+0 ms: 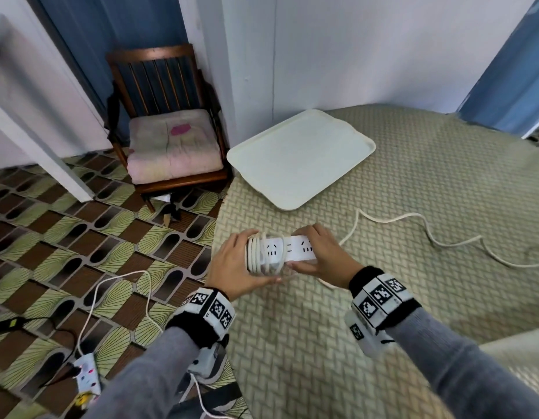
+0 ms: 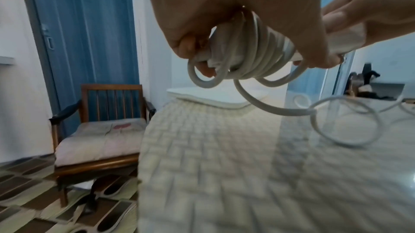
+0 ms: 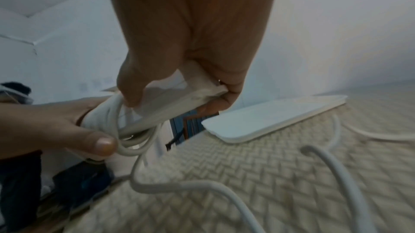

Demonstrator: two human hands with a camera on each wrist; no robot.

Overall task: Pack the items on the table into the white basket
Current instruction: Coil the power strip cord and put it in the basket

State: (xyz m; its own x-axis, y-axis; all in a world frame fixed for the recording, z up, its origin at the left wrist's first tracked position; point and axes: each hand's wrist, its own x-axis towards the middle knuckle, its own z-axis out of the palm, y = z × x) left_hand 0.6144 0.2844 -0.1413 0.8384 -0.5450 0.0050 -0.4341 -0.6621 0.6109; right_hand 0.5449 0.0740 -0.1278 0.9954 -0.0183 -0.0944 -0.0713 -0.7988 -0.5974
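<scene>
A white power strip [image 1: 288,248] is held between both hands just above the table's near left part. Its white cord [image 1: 257,254] is wound in several loops round the strip's left end. My left hand [image 1: 236,264] grips that wound end [image 2: 249,48], fingers curled over the loops. My right hand [image 1: 319,255] grips the strip's right end [image 3: 179,98], thumb on one face and fingers on the other. The rest of the cord [image 1: 428,234] trails loose across the table to the right. No white basket is in view; a flat white tray [image 1: 301,157] lies at the table's far left.
The table has a woven beige cover [image 1: 383,297]. A wooden armchair [image 1: 168,140] with a pale cushion stands left of the table. On the patterned floor lie another power strip [image 1: 87,373] with cables. A white wall runs behind the table.
</scene>
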